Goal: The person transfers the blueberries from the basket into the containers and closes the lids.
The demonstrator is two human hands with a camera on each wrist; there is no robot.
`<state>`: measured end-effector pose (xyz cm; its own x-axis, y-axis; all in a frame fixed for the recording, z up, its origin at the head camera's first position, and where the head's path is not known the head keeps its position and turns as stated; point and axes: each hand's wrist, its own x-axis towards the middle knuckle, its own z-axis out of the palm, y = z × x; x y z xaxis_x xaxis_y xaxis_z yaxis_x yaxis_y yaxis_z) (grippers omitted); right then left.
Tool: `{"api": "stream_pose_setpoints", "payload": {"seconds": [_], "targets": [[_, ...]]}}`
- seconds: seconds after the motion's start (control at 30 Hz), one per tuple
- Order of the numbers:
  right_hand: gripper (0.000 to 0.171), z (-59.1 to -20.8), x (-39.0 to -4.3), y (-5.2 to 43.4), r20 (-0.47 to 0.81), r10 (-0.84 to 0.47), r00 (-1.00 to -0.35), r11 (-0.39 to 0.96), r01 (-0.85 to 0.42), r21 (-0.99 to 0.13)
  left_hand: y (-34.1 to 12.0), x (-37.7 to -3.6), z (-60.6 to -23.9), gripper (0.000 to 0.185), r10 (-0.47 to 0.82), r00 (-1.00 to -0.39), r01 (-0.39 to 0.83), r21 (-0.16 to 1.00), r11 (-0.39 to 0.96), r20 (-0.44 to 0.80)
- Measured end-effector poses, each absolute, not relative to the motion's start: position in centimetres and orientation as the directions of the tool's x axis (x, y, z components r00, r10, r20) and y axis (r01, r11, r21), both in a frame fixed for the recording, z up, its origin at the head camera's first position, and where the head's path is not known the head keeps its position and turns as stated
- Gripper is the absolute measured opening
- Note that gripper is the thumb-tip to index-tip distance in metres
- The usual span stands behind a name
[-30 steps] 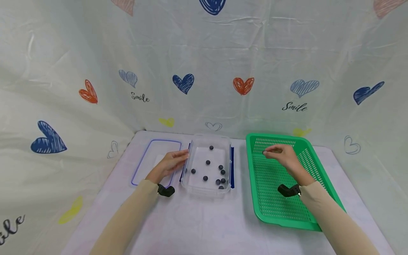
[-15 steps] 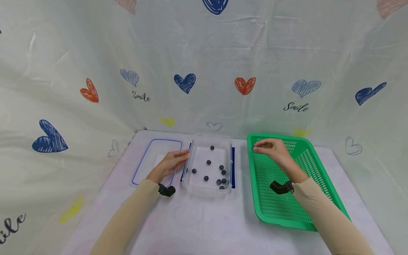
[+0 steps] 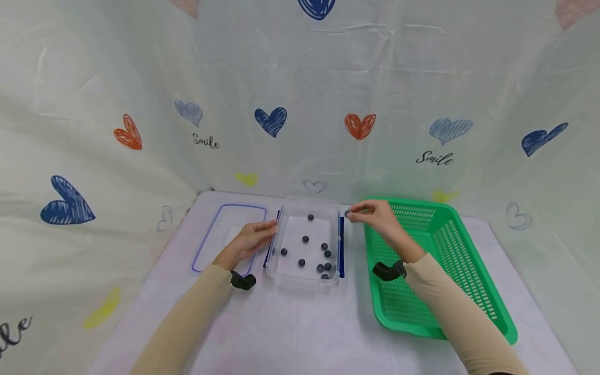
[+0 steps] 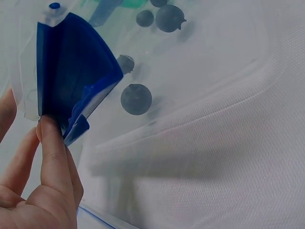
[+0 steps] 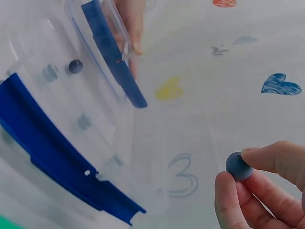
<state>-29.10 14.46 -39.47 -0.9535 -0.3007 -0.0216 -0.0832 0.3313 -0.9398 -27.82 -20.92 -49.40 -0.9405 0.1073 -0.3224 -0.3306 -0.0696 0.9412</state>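
Here, right hand (image 3: 380, 220) grip pinching blueberry (image 5: 238, 165); left hand (image 3: 248, 240) flat against clear box (image 3: 307, 278).

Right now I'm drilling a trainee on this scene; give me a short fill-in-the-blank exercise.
1. The right hand pinches one dark ____.
2. The left hand rests against the clear ____'s side.
3. The basket at the right is ____.
4. The lid lies to the box's ____.

Missing words: ball; box; green; left

Clear glossy plastic box (image 3: 307, 245), matt dark blueberry (image 5: 238, 165), perforated green plastic basket (image 3: 440, 260).
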Motion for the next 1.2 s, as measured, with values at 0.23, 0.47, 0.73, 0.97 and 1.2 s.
{"api": "stream_pose_setpoints", "payload": {"seconds": [0.23,0.47,0.73,0.97,1.2], "targets": [[0.029,-40.1,-29.1,11.9,-0.029,-0.326,-0.945,0.345,-0.091,-0.934,-21.1,-27.6,-49.6,0.051,0.106,-0.942,-0.327,0.942,-0.079,-0.318],[0.025,-41.2,-28.8,10.4,0.002,-0.384,-0.923,0.339,-0.143,-0.930,-20.9,-27.4,-49.6,0.051,0.116,-0.940,-0.329,0.941,-0.072,-0.320],[0.023,-41.4,-28.8,9.3,-0.005,-0.385,-0.923,0.415,-0.168,-0.894,-20.9,-27.7,-49.1,0.053,0.112,-0.943,-0.322,0.945,-0.057,-0.314],[0.018,-42.1,-28.8,8.7,-0.024,-0.374,-0.927,0.463,-0.164,-0.871,-20.9,-27.8,-49.3,0.051,0.092,-0.942,-0.329,0.942,-0.070,-0.323],[0.018,-42.7,-29.0,8.6,-0.016,-0.375,-0.927,0.470,-0.175,-0.865,-20.8,-27.8,-49.6,0.051,0.076,-0.946,-0.323,0.940,-0.108,-0.316]]}}
